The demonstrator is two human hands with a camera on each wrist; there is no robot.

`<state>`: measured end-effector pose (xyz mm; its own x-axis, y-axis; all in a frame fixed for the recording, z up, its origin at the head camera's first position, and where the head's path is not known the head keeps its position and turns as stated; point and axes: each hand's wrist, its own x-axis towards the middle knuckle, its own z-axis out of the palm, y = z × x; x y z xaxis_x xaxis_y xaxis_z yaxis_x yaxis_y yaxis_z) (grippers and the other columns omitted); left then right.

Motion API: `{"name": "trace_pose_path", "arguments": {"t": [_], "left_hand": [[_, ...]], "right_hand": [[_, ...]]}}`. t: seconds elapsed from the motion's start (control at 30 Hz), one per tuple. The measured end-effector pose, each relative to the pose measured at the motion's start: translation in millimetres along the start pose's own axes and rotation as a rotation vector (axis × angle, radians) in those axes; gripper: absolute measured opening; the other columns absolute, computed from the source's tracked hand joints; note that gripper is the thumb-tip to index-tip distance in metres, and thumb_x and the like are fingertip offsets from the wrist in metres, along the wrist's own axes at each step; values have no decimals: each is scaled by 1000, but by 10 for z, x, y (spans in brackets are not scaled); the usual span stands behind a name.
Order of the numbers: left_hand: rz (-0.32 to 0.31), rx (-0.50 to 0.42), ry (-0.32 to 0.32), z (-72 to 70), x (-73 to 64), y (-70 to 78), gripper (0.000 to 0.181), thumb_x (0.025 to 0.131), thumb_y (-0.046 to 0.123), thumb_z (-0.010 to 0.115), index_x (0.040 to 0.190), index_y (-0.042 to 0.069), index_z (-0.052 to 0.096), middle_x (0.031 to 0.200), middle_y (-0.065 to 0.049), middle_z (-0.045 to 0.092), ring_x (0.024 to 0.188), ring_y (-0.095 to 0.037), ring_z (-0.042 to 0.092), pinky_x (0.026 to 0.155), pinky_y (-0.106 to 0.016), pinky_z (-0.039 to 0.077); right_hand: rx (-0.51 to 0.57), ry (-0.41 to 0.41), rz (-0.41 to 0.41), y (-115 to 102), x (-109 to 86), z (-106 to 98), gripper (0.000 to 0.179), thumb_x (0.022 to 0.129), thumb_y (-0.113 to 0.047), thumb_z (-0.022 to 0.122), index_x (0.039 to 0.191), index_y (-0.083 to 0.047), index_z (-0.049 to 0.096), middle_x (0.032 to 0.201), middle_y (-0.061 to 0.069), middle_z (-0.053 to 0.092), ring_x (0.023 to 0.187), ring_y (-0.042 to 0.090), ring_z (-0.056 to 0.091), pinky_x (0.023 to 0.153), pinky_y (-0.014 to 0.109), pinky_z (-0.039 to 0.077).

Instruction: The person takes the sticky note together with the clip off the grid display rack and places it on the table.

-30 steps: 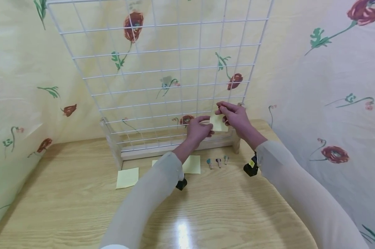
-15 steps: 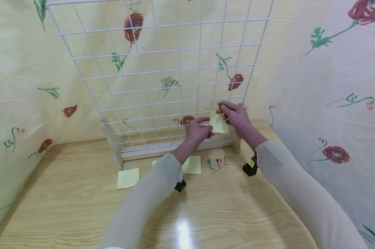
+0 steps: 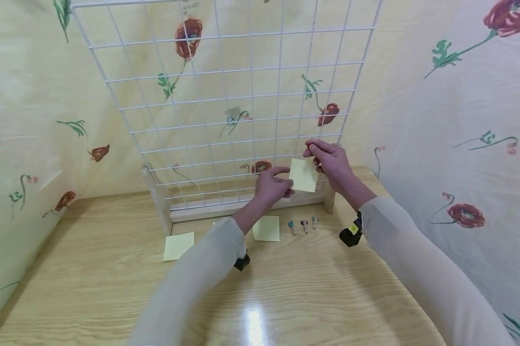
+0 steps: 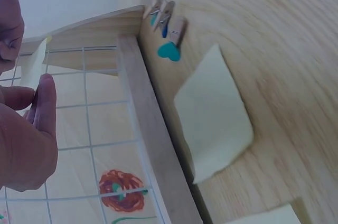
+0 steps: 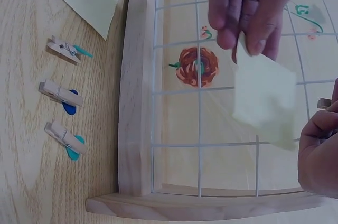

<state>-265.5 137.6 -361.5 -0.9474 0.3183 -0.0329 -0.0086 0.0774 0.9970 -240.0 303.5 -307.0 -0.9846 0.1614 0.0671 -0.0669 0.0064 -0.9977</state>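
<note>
In front of the white wire grid (image 3: 225, 144), my left hand (image 3: 272, 186) pinches a pale yellow paper note (image 3: 304, 175) by its left edge, thumb on the near side. My right hand (image 3: 334, 164) is just right of the note's upper corner. Between its thumb and index finger it grips a small wooden clothespin (image 5: 324, 103), mostly hidden by the fingers. Three more clothespins lie in a row on the table: one with a teal heart (image 4: 169, 51), one with a dark blue decoration (image 5: 69, 109) and another teal one (image 5: 73, 155).
The grid stands in a wooden base (image 3: 208, 210) on the wood-grain table (image 3: 303, 288). Further yellow notes lie before it, one at the left (image 3: 179, 246) and one near the middle (image 3: 266, 228). Flower-patterned cloth (image 3: 480, 158) hangs behind and to the right.
The note in my left hand has dropped slightly and come out from behind my right fingers, so more of it shows. My right hand has shifted a little to the right.
</note>
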Motion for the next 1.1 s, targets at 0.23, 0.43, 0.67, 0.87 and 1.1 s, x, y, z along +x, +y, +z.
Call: {"name": "trace_pose_path", "arguments": {"t": [0.23,0.43,0.67,0.87,1.1], "left_hand": [[-1,35,-28,-129,-83,-68,40,86,0,65,125,8,63,78,-13,73,78,-36,71,62,-28,60],[-1,24,-36,-223,-145,-96,41,85,-2,65,125,8,63,84,-14,73,66,-22,71,63,-28,61],[-25,18,-69,-368,-241,-128,42,87,0,63,128,9,60,95,-14,73,77,-29,72,68,-29,61],[-9,13,-60,-544,-313,-150,43,88,-1,62,130,9,59,98,-17,72,80,-31,71,70,-30,61],[-16,3,-20,-782,-363,-207,43,87,-2,63,130,5,58,97,-19,72,75,-27,71,70,-31,61]], "right_hand": [[26,-14,11,-10,-41,5,15,100,-22,53,101,-22,68,80,-9,66,66,8,45,52,17,37],[20,-26,14,22,-94,6,16,101,-20,52,99,-22,67,79,-10,65,65,7,45,50,16,36],[25,-51,15,71,-180,7,17,101,-19,52,97,-23,67,79,-11,65,65,7,44,51,17,36],[29,-67,12,110,-224,1,19,101,-18,51,97,-25,68,79,-11,65,67,7,44,53,17,37],[47,-65,41,169,-261,-15,16,101,-18,51,101,-22,67,82,-9,64,68,7,45,53,16,38]]}}
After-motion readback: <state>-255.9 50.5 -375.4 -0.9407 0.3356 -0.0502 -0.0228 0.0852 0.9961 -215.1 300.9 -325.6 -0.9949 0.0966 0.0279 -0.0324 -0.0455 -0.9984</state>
